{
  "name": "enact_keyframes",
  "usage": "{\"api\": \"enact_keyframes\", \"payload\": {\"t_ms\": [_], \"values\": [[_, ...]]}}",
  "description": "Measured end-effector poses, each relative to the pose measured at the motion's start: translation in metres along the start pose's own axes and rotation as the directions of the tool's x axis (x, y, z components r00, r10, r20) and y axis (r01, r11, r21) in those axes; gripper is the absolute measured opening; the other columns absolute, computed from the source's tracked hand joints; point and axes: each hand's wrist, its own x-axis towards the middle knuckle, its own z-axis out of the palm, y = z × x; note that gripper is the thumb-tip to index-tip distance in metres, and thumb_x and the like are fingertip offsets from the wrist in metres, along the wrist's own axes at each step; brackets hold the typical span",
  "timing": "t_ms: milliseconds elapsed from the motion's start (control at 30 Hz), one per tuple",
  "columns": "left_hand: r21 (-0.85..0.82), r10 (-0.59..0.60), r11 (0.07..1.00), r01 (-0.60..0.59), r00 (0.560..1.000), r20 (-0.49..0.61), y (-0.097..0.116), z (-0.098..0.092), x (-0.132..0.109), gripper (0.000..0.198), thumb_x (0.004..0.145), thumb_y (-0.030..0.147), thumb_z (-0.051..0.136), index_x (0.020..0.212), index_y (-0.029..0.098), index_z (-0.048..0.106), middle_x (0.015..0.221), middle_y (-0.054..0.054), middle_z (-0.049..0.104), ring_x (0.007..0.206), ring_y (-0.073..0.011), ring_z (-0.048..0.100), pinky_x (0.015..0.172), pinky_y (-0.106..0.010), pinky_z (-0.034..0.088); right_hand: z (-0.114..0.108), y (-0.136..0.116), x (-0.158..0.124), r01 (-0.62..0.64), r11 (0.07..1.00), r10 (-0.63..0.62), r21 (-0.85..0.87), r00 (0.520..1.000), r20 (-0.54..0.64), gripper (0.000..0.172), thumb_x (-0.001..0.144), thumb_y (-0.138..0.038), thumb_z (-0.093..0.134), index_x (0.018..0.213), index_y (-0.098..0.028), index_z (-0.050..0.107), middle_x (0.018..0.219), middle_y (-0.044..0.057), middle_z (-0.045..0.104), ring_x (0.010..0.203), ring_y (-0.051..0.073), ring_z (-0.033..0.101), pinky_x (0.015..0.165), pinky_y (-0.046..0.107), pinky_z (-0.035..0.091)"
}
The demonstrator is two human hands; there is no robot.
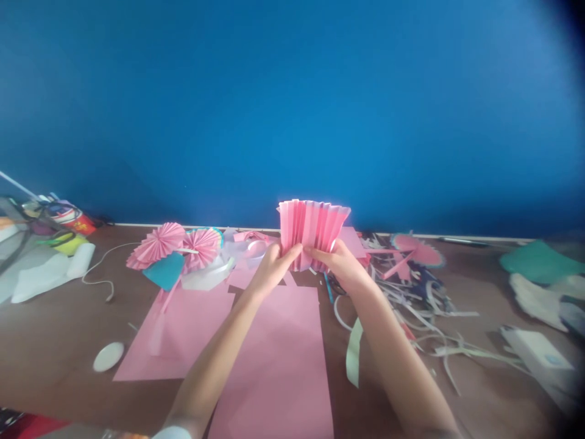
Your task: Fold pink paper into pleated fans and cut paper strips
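Brown table [68,317] meets blue wall [292,110] at its far edge. Head view: left hand [273,271] and right hand [340,265], half closed, grip the lower edge of pleated paper [311,228], held above pink sheet [274,366]. Rosettes [159,247] lie left of the paper, scraps [411,305] right, near both hands.

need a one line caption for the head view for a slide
Left hand and right hand hold pleated pink paper above pink sheets, beside paper rosettes

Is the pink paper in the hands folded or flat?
Folded: the pink paper stands in accordion pleats, pinched below by the left hand and the right hand.
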Motion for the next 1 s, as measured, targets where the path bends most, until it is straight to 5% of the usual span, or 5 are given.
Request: {"api": "enact_keyframes", "payload": {"t_ms": [267,500,867,1000], "values": [[0.158,0.146,0.977,-0.140,0.989,-0.027,0.001,-0.001,0.001,0.025,0.093,0.039,0.054,0.080,0.019,0.057,0.068,0.000,0.059,0.066,-0.0172,0.058,0.060,-0.026,0.043,0.000,-0.002,-0.001,-0.022,0.999,0.023,-0.039,1.000,0.016,0.026,0.073,-0.039,0.080,0.077,-0.018,0.066,0.061,-0.002,0.059,0.054,0.014,0.050,0.054,0.029,0.038],[0.322,0.248,0.921,-0.218,0.967,-0.056,0.001,-0.003,0.003,0.021,0.097,0.036,0.047,0.088,0.019,0.057,0.061,0.002,0.056,0.056,-0.0151,0.051,0.056,-0.025,0.037,0.007,-0.001,0.000,0.007,1.000,-0.007,0.002,0.999,0.053,0.032,0.074,-0.037,0.080,0.097,-0.016,0.074,0.085,0.004,0.072,0.076,0.020,0.063,0.073,0.032,0.049],[0.236,0.270,0.935,-0.266,0.963,0.015,0.005,-0.010,0.002,0.031,0.100,0.044,0.046,0.109,0.018,0.059,0.084,-0.004,0.070,0.071,-0.0188,0.064,0.067,-0.028,0.047,0.004,-0.003,-0.004,-0.115,0.983,0.104,0.141,0.991,0.083,0.030,0.076,-0.036,0.078,0.100,-0.018,0.073,0.086,0.005,0.073,0.078,0.022,0.065,0.072,0.033,0.051],[0.134,0.256,0.958,-0.254,0.967,0.008,0.004,-0.010,0.002,0.028,0.099,0.038,0.047,0.113,0.018,0.059,0.094,-0.006,0.071,0.092,-0.0219,0.068,0.083,-0.031,0.051,0.005,-0.007,-0.006,-0.145,0.972,0.136,0.184,0.989,0.057,0.028,0.074,-0.035,0.079,0.094,-0.017,0.072,0.078,0.003,0.070,0.068,0.018,0.062,0.063,0.031,0.048]]}}
